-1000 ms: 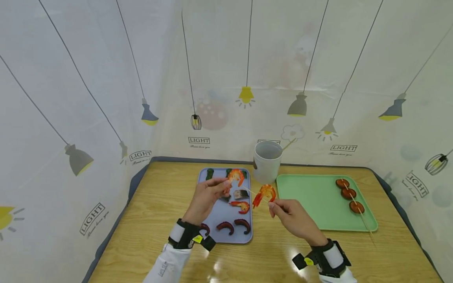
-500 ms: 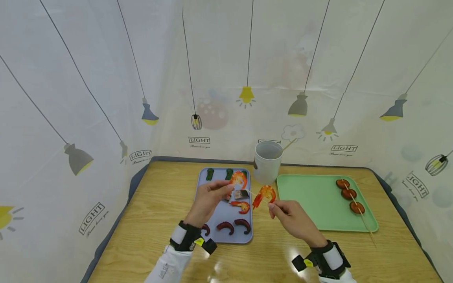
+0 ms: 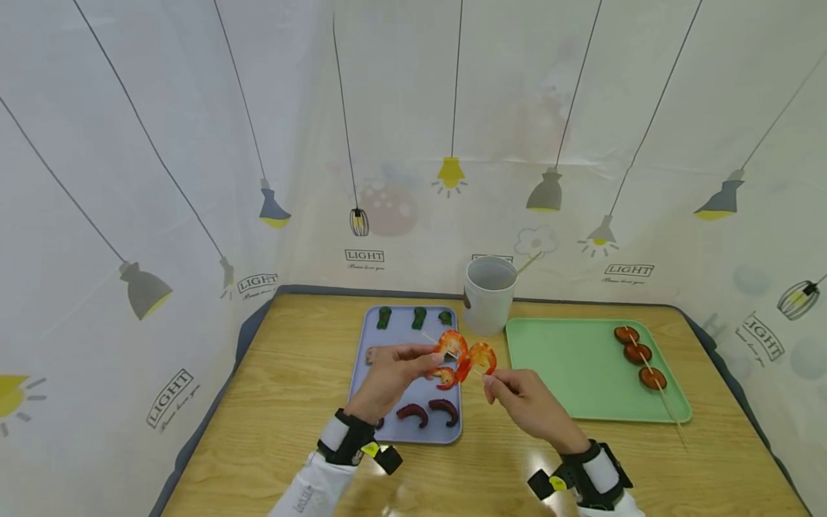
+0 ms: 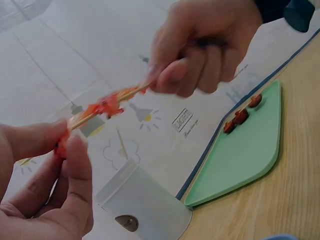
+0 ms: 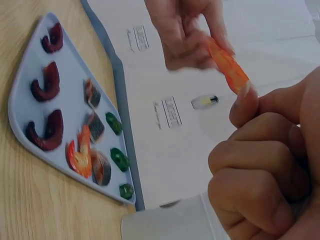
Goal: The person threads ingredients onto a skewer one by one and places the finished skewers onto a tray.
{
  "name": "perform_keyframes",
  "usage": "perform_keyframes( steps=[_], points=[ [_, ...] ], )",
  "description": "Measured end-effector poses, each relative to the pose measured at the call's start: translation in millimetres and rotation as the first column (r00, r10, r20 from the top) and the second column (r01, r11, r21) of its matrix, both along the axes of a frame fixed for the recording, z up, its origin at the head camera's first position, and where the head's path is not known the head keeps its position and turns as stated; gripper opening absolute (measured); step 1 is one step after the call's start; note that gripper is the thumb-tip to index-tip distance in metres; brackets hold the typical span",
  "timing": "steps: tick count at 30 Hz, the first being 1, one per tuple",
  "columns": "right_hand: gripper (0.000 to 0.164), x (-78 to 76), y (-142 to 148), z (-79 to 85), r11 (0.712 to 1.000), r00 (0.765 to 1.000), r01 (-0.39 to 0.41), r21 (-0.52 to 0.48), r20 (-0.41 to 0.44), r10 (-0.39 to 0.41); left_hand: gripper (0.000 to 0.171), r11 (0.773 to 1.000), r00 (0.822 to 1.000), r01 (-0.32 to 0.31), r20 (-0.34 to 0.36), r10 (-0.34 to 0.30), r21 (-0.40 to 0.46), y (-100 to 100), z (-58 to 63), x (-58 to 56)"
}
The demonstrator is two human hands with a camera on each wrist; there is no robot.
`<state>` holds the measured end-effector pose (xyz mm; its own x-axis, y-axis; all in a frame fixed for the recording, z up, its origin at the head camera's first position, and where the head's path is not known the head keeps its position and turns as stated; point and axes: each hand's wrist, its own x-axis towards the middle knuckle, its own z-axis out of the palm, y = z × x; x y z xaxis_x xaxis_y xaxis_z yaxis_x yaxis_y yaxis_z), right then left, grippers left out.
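My left hand [image 3: 390, 380] pinches an orange shrimp [image 3: 451, 343] above the lavender tray [image 3: 408, 424]. The fingertips of my right hand [image 3: 533, 408] grip a thin wooden skewer [image 4: 84, 120] near a second shrimp [image 3: 483, 356] threaded on it. Both shrimps sit close together along the skewer, whose tip shows beyond the left one. On the tray lie a loose shrimp [image 5: 80, 154], dark red curled tentacle pieces [image 5: 47, 82], fish pieces [image 5: 101, 167] with grey skin and green pieces [image 5: 120, 160]. My left hand partly covers the tray in the head view.
A white bucket [image 3: 489, 305] with a stick leaning out stands behind the trays. On the right, a green tray [image 3: 562, 370] bears a skewer with three brown round pieces [image 3: 637, 353]. A printed cloth [image 3: 400, 179] hangs around the table's back and sides.
My left hand has moved right and slightly down with its shrimp, bringing it against the other one. The skewer tip now pokes out past it. My right hand has shifted slightly left.
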<state>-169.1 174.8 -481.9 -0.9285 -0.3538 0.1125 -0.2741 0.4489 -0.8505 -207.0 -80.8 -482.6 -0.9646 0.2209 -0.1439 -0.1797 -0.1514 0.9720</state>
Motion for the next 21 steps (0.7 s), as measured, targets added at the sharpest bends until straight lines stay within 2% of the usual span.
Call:
perform_keyframes(
  steps=[3,7,15,21],
  points=[
    [0.034,-1.5,-2.7,-0.2,1.000,1.000,-0.003,-0.006,-0.019,0.003,0.038,0.999,0.999,0.033,-0.009,-0.033,-0.004,4.7,-1.1,2.1],
    [0.035,-3.4,-3.1,-0.9,1.000,0.999,0.006,-0.007,-0.035,-0.006,0.037,1.000,1.000,0.016,-0.024,-0.016,0.012,6.4,-2.1,2.7],
    [0.035,-3.9,-2.1,-3.2,1.000,1.000,0.010,0.001,-0.023,-0.010,0.038,1.000,1.000,0.025,-0.016,-0.025,-0.007,6.9,-4.7,1.1],
    [0.035,-5.2,0.7,-2.2,1.000,0.999,0.030,0.004,-0.010,-0.030,0.041,0.994,0.993,0.102,-0.059,-0.104,-0.040,4.3,-4.4,-4.4]
  ],
)
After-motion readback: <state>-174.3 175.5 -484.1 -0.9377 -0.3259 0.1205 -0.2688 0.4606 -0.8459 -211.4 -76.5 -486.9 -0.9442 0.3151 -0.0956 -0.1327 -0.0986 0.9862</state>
